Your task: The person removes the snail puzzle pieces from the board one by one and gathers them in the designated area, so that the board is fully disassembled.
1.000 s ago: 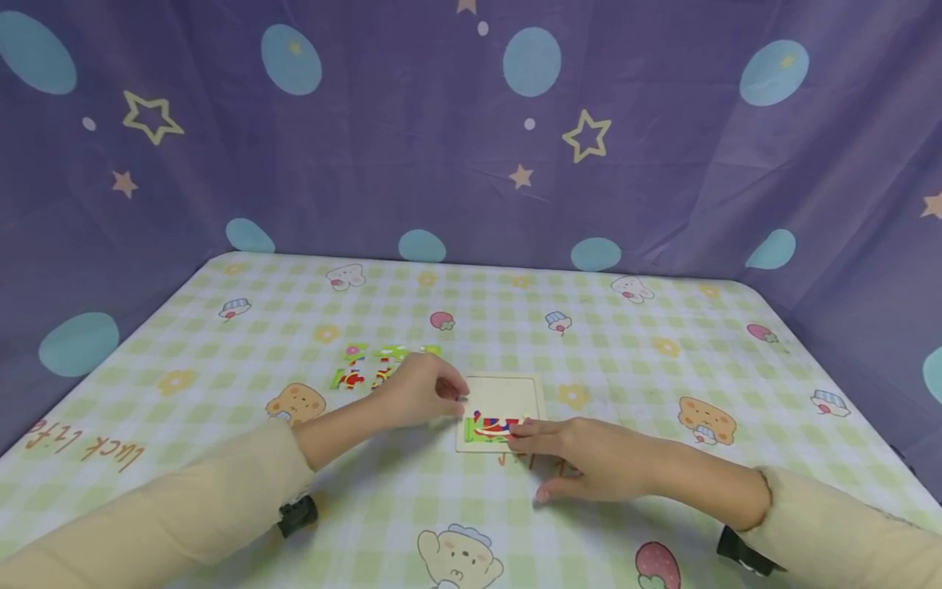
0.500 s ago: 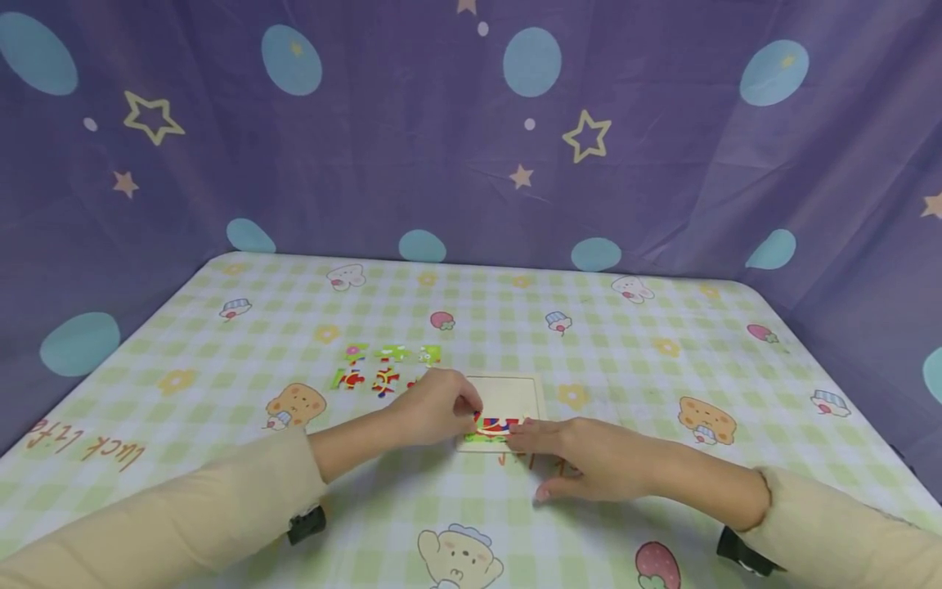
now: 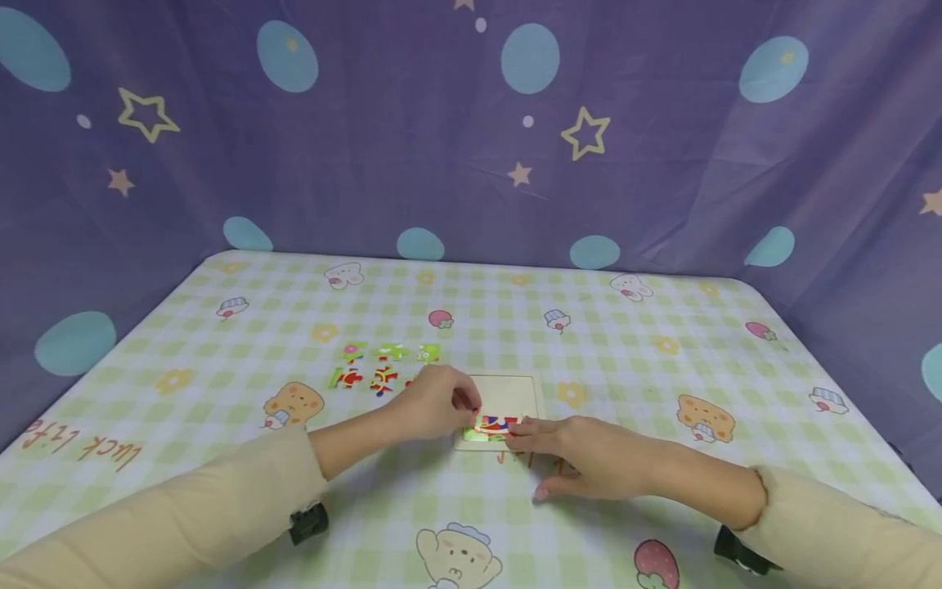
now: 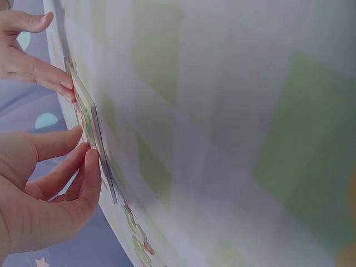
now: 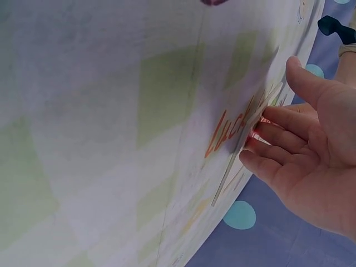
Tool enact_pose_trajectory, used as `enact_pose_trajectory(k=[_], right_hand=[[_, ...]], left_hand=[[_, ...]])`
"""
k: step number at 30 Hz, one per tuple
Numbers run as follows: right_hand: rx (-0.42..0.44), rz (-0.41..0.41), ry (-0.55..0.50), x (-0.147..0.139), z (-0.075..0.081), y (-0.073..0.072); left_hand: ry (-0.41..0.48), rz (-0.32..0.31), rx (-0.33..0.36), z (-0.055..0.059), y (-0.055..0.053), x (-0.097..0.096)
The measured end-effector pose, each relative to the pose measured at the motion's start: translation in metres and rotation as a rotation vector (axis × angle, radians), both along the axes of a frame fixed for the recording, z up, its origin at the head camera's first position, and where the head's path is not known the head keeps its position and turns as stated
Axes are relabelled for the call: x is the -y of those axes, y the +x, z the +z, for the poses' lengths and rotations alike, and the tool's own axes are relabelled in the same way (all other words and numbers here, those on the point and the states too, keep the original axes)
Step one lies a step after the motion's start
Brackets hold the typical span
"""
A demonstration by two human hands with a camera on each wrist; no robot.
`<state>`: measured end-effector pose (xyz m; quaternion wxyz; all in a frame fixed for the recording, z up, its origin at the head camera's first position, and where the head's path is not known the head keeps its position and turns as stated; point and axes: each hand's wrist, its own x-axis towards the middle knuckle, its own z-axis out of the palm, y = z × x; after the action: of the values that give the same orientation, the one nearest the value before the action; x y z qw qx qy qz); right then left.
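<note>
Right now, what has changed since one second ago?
The left hand moved right and slightly nearer the person, its fingertips going from the tray's left edge to the inlaid pieces, uncovering more loose pieces. No release shows. The right hand stayed at the tray's near-right part; tray and loose pieces stayed put.

My sleeves (image 3: 177, 499): cream. My tray (image 3: 504, 393): pale beige. My pieces (image 3: 383, 379): green, red, blue, white. My cloth (image 3: 589, 540): green-and-white check, pink strawberries (image 3: 657, 563), yellow-orange flowers (image 3: 572, 394). Curtain (image 3: 412, 123): purple, light-blue ovals (image 3: 530, 59), yellow and peach stars (image 3: 519, 174).
</note>
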<state>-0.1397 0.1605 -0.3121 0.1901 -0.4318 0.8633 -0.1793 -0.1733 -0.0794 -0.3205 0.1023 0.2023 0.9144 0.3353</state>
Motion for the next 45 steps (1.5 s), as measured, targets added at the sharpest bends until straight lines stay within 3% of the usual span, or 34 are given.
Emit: enact_pose_trajectory(k=[9, 17, 24, 35, 45], right_hand=[[-0.033, 0.028, -0.011, -0.001, 0.000, 0.000], [-0.024, 0.009, 0.008, -0.001, -0.002, -0.001], [-0.023, -0.001, 0.020, 0.000, -0.001, 0.000], [-0.034, 0.008, 0.033, 0.000, -0.001, -0.001], [-0.048, 0.001, 0.040, 0.000, -0.002, 0.000]], left_hand=[[0.066, 0.035, 0.039, 0.002, -0.001, 0.001], [0.089, 0.143, 0.128, 0.001, -0.005, 0.002], [0.141, 0.202, 0.219, -0.001, -0.005, 0.005], [0.205, 0.276, 0.247, 0.008, 0.000, 0.006], [0.204, 0.262, 0.297, 0.011, -0.001, 0.032]])
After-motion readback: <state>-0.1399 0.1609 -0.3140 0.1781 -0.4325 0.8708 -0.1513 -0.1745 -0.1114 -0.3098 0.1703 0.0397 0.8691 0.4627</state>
